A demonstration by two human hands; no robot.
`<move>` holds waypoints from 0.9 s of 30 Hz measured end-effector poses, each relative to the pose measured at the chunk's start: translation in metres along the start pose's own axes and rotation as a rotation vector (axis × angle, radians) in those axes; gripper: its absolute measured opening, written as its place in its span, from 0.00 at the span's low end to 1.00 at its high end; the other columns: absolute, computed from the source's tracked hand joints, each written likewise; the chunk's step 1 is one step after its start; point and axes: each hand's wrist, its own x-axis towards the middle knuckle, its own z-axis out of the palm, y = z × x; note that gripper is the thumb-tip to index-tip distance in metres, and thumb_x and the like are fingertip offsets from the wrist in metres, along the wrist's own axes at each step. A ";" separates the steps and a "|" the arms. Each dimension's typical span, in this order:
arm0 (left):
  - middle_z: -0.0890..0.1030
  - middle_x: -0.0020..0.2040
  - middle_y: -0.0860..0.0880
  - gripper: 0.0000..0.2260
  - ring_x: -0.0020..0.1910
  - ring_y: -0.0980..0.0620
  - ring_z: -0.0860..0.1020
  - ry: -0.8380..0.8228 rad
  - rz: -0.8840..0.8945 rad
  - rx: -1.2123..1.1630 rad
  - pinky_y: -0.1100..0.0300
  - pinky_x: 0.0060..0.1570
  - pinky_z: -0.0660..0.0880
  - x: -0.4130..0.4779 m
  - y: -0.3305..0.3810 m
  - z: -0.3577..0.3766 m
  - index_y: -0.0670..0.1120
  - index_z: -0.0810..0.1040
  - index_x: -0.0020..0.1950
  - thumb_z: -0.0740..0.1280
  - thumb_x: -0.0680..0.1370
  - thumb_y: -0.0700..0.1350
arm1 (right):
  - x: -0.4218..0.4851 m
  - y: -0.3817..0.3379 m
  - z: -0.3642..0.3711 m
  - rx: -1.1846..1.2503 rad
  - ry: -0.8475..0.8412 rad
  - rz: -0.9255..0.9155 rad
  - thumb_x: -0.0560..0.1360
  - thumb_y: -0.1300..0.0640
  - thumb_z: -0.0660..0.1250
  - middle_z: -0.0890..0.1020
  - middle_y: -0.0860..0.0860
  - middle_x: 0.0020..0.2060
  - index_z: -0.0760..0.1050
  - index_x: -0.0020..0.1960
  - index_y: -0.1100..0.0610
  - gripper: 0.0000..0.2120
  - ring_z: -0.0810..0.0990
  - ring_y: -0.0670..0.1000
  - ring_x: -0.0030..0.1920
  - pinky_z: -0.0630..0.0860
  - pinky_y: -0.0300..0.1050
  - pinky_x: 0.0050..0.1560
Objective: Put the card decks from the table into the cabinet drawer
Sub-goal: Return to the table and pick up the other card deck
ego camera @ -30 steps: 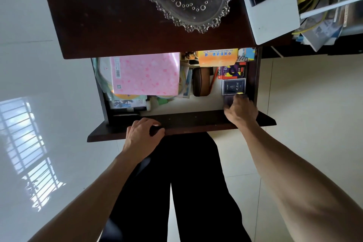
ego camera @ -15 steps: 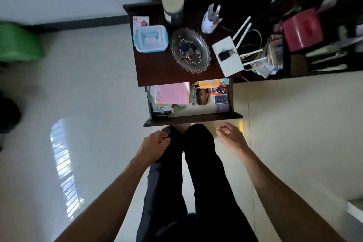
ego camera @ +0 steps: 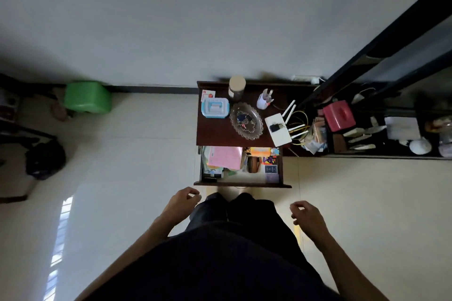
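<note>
Card decks (ego camera: 271,173) lay in the lower right corner of the open drawer (ego camera: 242,184) at frame centre, probably stacked there to save room. My left hand (ego camera: 182,204) and right hand (ego camera: 305,215) hung below it, fingers loosely curled, holding nothing, over pale glossy floor (ego camera: 122,178).

The dark wooden cabinet top (ego camera: 212,129) carries a glass oval tray (ego camera: 246,121) near its middle. Left of the tray sits a blue-and-white lidded box (ego camera: 215,107), with a red-and-white card (ego camera: 208,94) just behind that box. Behind the tray stands a lidded jar (ego camera: 236,87). Right and behind the tray is a white pen cup (ego camera: 264,100). Right of the tray lies a white router (ego camera: 278,129), overhanging the front right corner, a black plug adapter (ego camera: 275,127) on it.
</note>
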 end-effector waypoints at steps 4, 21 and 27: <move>0.83 0.44 0.47 0.10 0.44 0.48 0.82 0.119 -0.080 -0.156 0.55 0.48 0.77 -0.023 -0.036 -0.004 0.47 0.78 0.54 0.64 0.77 0.49 | 0.003 0.005 -0.006 -0.140 -0.096 -0.058 0.79 0.56 0.67 0.86 0.55 0.43 0.81 0.50 0.56 0.05 0.85 0.53 0.42 0.80 0.45 0.41; 0.79 0.40 0.45 0.07 0.35 0.52 0.77 0.618 -0.562 -1.180 0.62 0.34 0.74 -0.207 -0.159 0.243 0.42 0.77 0.53 0.63 0.78 0.41 | 0.063 -0.117 0.049 -1.324 -0.430 -0.594 0.79 0.53 0.65 0.86 0.55 0.39 0.81 0.45 0.54 0.08 0.84 0.58 0.44 0.75 0.47 0.44; 0.76 0.33 0.49 0.09 0.31 0.54 0.74 0.731 -0.719 -1.606 0.67 0.30 0.71 -0.258 -0.162 0.395 0.46 0.76 0.40 0.63 0.78 0.36 | -0.046 -0.107 0.172 -1.636 -0.657 -0.928 0.79 0.55 0.64 0.86 0.56 0.43 0.82 0.48 0.58 0.09 0.82 0.55 0.43 0.78 0.50 0.51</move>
